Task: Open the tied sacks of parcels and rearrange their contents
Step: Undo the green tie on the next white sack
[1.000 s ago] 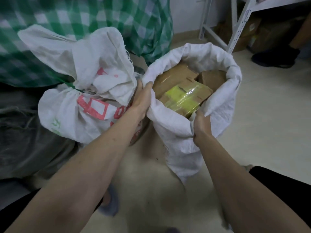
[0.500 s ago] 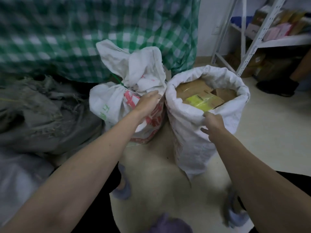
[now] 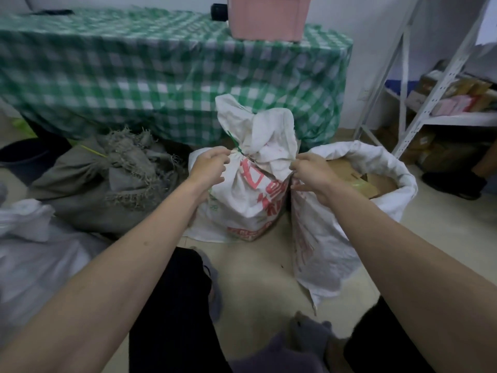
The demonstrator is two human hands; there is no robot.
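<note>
My hands reach out ahead of me on nearly straight bare forearms, meeting at the neck of the tied sack. My left hand (image 3: 208,168) has its fingers curled, pinching at the gathered cloth right where the green tie (image 3: 233,142) cinches it, knuckles turned up and thumb toward the knot. My right hand (image 3: 312,170) comes in from the other side with fingers bent, gripping the sack's cloth at about the same height, just under the bunched top. The tied white sack (image 3: 251,189) stands upright on the floor (image 3: 258,267) between my two hands, red print down its front, its loose top flaring above the tie. Just beside it, touching on my right, stands the open white sack (image 3: 336,238), its rim rolled down, with brown cardboard parcels (image 3: 357,181) showing inside, one with a yellowish taped face; my right wrist passes over its near edge. To my left a grey frayed sack (image 3: 107,181) slumps on the floor, and another pale sack (image 3: 32,246) lies nearer me. Behind everything hangs a green checked cloth (image 3: 161,76) over a surface carrying a pink bin (image 3: 269,17). A white metal shelf rack (image 3: 430,98) stands at the right, holding boxes.
</note>
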